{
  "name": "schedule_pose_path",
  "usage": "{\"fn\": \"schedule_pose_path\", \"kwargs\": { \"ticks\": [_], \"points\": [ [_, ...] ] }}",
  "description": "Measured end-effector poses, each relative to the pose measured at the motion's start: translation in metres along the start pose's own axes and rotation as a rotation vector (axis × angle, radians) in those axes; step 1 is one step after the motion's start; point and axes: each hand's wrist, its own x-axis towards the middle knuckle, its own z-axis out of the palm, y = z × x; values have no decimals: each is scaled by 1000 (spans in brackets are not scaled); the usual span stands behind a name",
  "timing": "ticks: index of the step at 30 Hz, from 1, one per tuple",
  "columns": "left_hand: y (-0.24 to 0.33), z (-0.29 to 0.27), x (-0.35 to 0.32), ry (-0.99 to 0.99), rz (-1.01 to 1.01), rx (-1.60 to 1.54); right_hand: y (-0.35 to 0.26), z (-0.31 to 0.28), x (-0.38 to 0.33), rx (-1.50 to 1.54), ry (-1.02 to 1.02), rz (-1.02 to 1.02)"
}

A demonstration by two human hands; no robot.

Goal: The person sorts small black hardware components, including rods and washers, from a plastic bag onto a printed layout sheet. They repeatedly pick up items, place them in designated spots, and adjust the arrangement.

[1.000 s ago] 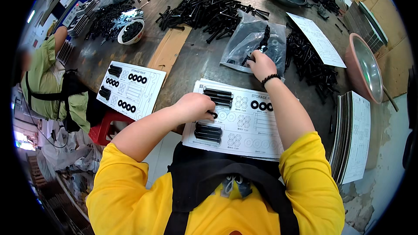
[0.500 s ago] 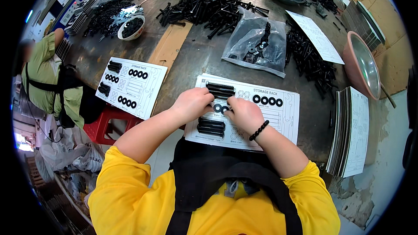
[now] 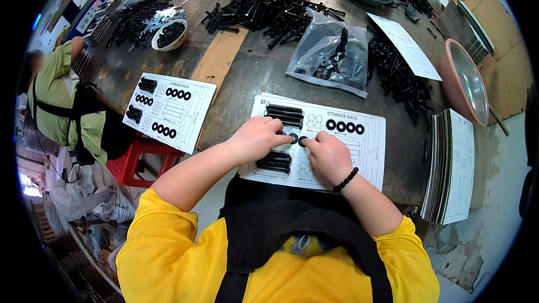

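A printed white card [image 3: 368, 163] lies before me at the table's front edge. On its left side are two groups of black bolts, an upper row [image 3: 284, 114] and a lower row [image 3: 273, 163]. Black washers [image 3: 352, 127] form a row at the upper right. Between the bolt groups, my left hand [image 3: 259, 139] is closed, its fingertips on a black washer [image 3: 293, 138]. Facing it, my right hand [image 3: 330, 158] has its fingers curled and a fingertip at another black washer [image 3: 302, 141]. My fingers partly hide this middle row.
A second filled card [image 3: 188, 114] lies left. Beyond are a clear plastic bag [image 3: 331, 59] of washers, loose bolt heaps [image 3: 264, 14] and a white bowl [image 3: 170, 35]. At right stand a card stack [image 3: 457, 163] and a pink basin [image 3: 457, 78]. Another person [image 3: 64, 98] is far left.
My right hand has moved slightly right and down, and my left hand a little right. The two middle washers now sit farther right, and more of the bolts show.
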Motion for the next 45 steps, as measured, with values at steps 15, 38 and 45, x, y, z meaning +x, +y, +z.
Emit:
{"fn": "schedule_pose_path", "kwargs": {
  "ticks": [15,38,45],
  "points": [
    [-23,-9,-21,189,-62,0,3,-13,3,32,20,46],
    [-33,-17,107,300,-68,-142,121,-25,110,-88,211,163],
    [-67,15,194,161,-160,4,119,-13,158,-378,-15,404]
  ]
}}
